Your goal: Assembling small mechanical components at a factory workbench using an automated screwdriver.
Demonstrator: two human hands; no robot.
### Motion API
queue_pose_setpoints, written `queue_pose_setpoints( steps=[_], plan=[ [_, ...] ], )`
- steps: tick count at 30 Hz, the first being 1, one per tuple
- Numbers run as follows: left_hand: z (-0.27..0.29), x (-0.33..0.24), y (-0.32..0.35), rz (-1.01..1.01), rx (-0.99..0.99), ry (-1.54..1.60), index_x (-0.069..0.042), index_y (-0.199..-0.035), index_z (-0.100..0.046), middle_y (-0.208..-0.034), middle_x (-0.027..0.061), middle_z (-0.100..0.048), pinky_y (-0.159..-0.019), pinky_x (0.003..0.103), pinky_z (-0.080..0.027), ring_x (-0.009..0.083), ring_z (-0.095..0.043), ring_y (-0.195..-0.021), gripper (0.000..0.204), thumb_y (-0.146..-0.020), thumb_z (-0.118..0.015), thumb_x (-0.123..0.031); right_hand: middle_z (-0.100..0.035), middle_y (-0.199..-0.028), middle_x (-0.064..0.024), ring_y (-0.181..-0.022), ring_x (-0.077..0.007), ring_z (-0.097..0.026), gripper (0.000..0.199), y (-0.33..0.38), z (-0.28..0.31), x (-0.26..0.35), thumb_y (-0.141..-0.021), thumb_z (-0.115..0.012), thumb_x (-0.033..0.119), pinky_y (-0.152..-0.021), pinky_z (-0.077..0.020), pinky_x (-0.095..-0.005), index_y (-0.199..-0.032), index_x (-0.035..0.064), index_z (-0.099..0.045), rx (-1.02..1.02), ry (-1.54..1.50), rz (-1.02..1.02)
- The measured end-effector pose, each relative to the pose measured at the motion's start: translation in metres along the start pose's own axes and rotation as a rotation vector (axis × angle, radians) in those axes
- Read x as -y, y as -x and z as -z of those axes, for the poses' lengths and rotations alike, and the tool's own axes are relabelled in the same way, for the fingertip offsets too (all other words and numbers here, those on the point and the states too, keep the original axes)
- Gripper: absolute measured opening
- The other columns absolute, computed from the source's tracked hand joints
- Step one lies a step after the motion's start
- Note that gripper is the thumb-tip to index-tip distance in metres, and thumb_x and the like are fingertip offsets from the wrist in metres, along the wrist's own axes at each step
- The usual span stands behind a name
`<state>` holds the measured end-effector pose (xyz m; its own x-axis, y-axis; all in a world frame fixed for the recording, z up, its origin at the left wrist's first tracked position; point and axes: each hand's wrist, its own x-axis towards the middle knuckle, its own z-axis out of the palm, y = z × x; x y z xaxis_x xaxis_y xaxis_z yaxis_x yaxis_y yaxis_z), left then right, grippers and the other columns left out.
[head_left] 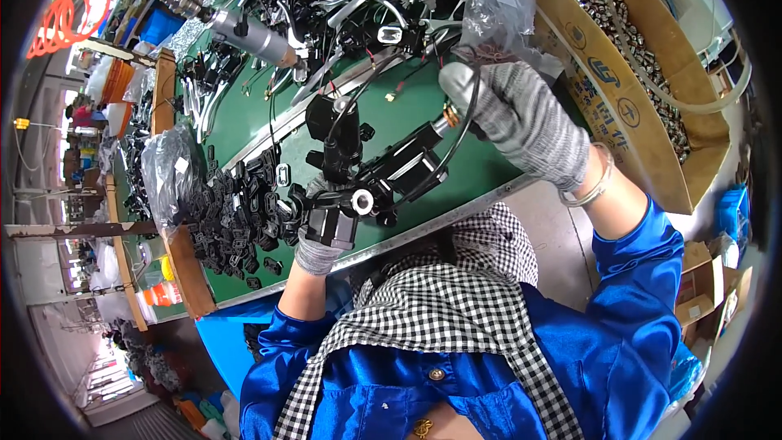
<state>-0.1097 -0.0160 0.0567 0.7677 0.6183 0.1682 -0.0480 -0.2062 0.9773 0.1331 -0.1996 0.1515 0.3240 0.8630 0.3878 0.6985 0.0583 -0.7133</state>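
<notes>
My left hand (316,254), in a grey knit glove, grips a black lever assembly (399,167) from below; the assembly hides most of its fingers. The assembly has several dark branches, a silver ring and a metal tip with a brass-coloured fitting. A black cable (465,126) loops from near that fitting back along the body. My right hand (521,114), in the same kind of glove, is closed with thumb and fingers pinched around the cable, just above the fitting. Beside my left hand lies a heap of small black oval parts (236,212).
A grey air screwdriver (252,37) on an orange coiled hose (81,12) hangs above the green bench (252,106). Levers with cables (350,4) pile up along the back. At right stands a cardboard box (603,73) of small metal parts. Clear plastic bags (501,12) lie around.
</notes>
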Motion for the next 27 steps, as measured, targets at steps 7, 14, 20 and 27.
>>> queue_pose_setpoints(
  steps=[7, 14, 20, 27],
  plan=[
    [0.008, -0.001, -0.008, -0.265, 0.24, -0.577, -0.005, -0.103, -0.065, -0.094, 0.015, -0.067, -0.072, 0.043, -0.053, 0.0305, -0.065, -0.079, 0.023, -0.083, -0.069, -0.016, -0.062, -0.072, -0.0101, -0.061, -0.0244, -0.06, 0.025, 0.001, 0.03, 0.018, -0.094, -0.059, 0.029, -0.057, -0.0483, -0.0339, -0.092, 0.0038, -0.064, 0.179, -0.106, -0.267],
    [-0.032, -0.039, -0.027, -0.205, 0.237, -0.723, -0.002, -0.122, -0.061, -0.105, 0.0103, -0.07, -0.077, 0.034, -0.054, 0.0224, -0.068, -0.089, 0.04, -0.091, -0.061, -0.025, -0.063, -0.067, -0.0097, -0.061, -0.0214, -0.062, 0.033, 0.018, 0.039, 0.0, -0.096, -0.055, 0.033, -0.057, -0.0499, -0.0342, -0.081, 0.0036, -0.061, 0.075, 0.472, 0.189],
    [-0.04, -0.041, -0.027, -0.003, 0.407, -0.826, -0.002, -0.124, -0.059, -0.114, 0.0127, -0.066, -0.089, 0.036, -0.051, 0.0234, -0.064, -0.102, 0.045, -0.088, -0.064, -0.029, -0.069, -0.077, -0.0098, -0.068, -0.0188, -0.065, 0.022, 0.015, 0.087, -0.049, -0.086, -0.068, 0.025, -0.059, -0.0517, -0.0338, -0.091, 0.0032, -0.068, 0.336, -0.525, -0.56],
    [-0.042, -0.01, -0.03, -0.452, 0.178, -0.807, -0.009, -0.095, -0.071, -0.087, 0.0116, -0.067, -0.064, 0.039, -0.051, 0.0274, -0.065, -0.075, 0.016, -0.084, -0.063, -0.017, -0.07, -0.085, -0.0138, -0.08, -0.0328, -0.067, 0.02, -0.025, 0.195, -0.133, -0.087, -0.061, 0.025, -0.072, -0.0534, -0.0395, -0.094, 0.0078, -0.07, 0.132, 1.123, -0.647]
  ],
)
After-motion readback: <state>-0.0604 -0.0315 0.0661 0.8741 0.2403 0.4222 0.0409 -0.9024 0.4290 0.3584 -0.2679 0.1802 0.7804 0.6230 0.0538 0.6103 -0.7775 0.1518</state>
